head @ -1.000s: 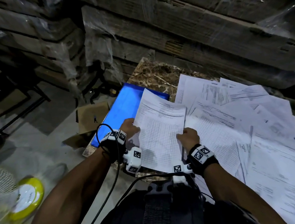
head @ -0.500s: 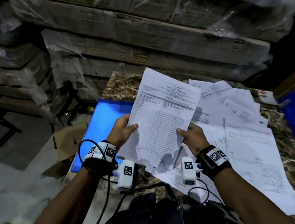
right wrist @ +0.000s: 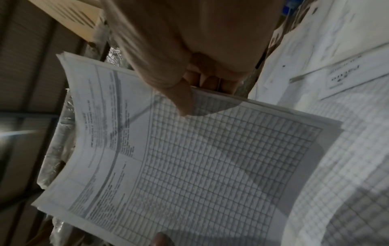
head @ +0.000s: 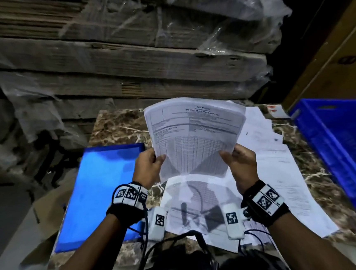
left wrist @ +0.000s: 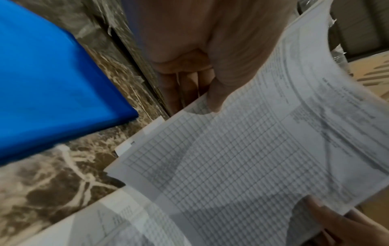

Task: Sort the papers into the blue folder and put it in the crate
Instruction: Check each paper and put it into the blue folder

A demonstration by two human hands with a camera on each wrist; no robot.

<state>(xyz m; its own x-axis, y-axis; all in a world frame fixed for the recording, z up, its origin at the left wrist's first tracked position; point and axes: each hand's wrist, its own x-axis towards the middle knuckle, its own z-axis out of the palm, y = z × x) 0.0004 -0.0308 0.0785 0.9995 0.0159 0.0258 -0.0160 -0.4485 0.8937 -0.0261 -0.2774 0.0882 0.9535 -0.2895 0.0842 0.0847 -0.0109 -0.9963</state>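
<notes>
A thin stack of printed papers [head: 194,137] is held upright above the marble table [head: 116,127], its top curling back. My left hand [head: 149,169] pinches its lower left edge, thumb on the front [left wrist: 214,99] and fingers behind. My right hand [head: 238,161] pinches the lower right edge the same way, thumb [right wrist: 185,103] on the gridded page [right wrist: 210,166]. The blue folder [head: 100,191] lies shut and flat on the table's left side. More loose papers [head: 281,169] lie spread on the table under and right of the stack. The blue crate [head: 344,150] stands at the right.
Plastic-wrapped stacks of flattened cardboard [head: 123,60] rise just behind the table. A brown carton [head: 338,62] stands behind the crate. Flat cardboard [head: 43,209] lies on the floor left of the folder.
Both hands have lifted the stack off the table and stood it upright, squaring it in front of me. The view has swung right, bringing the blue crate in.
</notes>
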